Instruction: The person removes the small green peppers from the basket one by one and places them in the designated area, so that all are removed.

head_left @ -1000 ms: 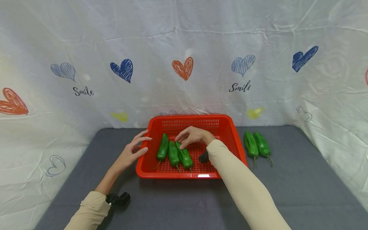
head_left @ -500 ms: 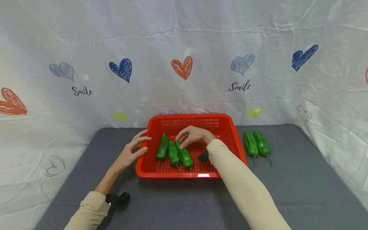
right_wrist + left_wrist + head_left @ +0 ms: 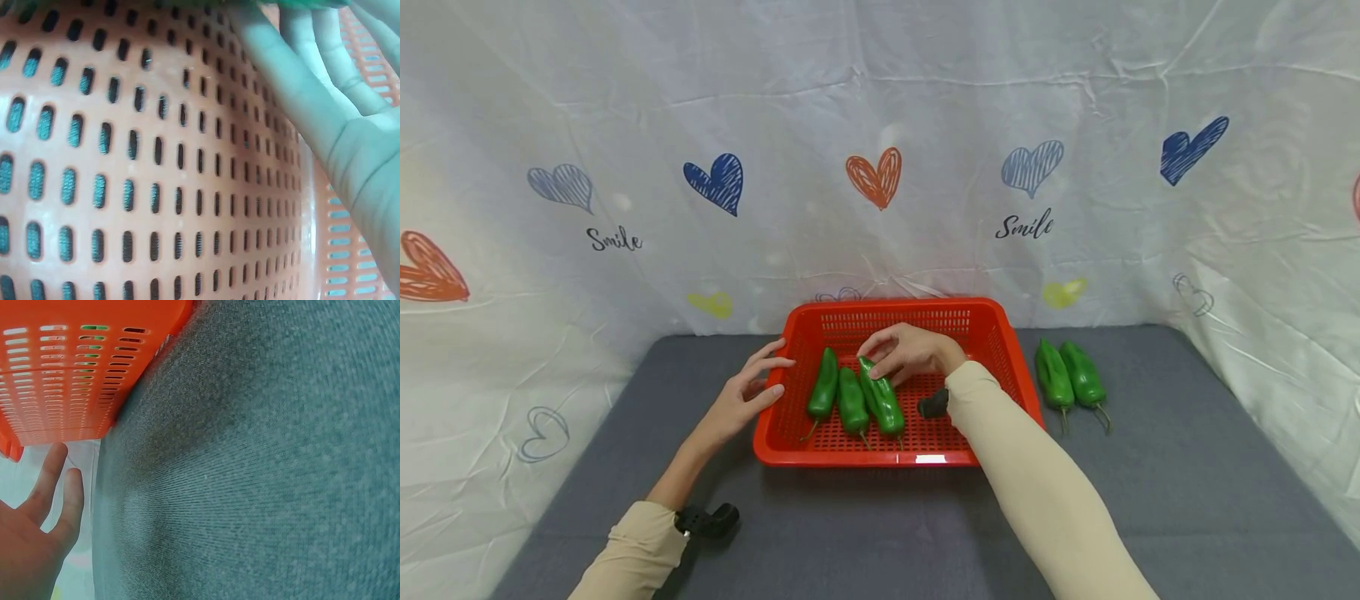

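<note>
Three green peppers lie side by side in a red plastic basket point(image 3: 940, 458). My right hand point(image 3: 913, 350) pinches the tip end of the rightmost pepper point(image 3: 886, 404) between thumb and fingers; that end is raised a little. Left of it are the middle pepper point(image 3: 853, 402) and the leftmost pepper point(image 3: 825, 385). In the right wrist view, only a green strip of the held pepper point(image 3: 312, 3) shows at the top. My left hand point(image 3: 741, 402) rests at the basket's left rim with its fingers spread. The left wrist view shows two of its straight fingers near the basket wall point(image 3: 81, 381).
Two more green peppers point(image 3: 1055, 377) lie together on the grey tabletop point(image 3: 1165, 467), right of the basket. Behind the table hangs a white sheet point(image 3: 947, 92) printed with hearts. The basket's back rim stands close to it.
My right hand has risen slightly and shifted a little right, lifting the tip end of the rightmost pepper. The left hand stays at the rim.
</note>
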{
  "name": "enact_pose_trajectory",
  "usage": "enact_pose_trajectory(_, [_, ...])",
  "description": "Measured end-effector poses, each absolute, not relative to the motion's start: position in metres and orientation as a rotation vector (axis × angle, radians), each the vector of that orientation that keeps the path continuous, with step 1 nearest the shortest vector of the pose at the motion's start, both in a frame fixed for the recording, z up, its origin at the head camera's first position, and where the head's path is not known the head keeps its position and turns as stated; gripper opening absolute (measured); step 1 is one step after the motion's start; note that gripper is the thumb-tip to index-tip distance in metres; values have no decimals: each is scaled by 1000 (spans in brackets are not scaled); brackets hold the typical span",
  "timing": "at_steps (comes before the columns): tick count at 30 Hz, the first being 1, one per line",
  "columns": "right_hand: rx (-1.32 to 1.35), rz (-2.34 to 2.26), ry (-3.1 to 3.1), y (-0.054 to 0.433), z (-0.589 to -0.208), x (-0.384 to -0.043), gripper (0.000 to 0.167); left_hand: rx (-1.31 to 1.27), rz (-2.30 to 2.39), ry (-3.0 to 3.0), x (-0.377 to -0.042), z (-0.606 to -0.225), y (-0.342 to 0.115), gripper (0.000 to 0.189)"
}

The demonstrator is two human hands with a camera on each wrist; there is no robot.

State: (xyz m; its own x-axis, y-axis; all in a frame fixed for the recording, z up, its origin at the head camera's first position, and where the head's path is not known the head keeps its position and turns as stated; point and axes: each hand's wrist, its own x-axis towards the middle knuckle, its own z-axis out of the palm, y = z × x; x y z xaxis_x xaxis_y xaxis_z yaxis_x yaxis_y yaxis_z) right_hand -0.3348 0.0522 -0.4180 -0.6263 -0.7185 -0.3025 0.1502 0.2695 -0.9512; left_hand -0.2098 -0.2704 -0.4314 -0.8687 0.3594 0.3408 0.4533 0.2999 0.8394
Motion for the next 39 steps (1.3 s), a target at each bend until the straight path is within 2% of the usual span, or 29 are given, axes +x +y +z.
enact_pose_trajectory(14, [-576, -1592, 1742, 53, -406, -336, 51, -777, -1629, -2456, -209, -431, -269, 36])
enact_pose_trajectory(24, [-594, -1668, 1791, 50, -391, -334, 44, -817, -1624, -2433, -210, -433, -270, 37])
enact_pose_trajectory(29, [-615, -1695, 1786, 47, -385, -330, 46, -821, -1611, -2435, -211, -434, -271, 37])
enact_pose_trajectory(39, [-616, -1759, 1776, 42, -369, -322, 37, -809, -1608, -2441, -210, -434, -271, 37])
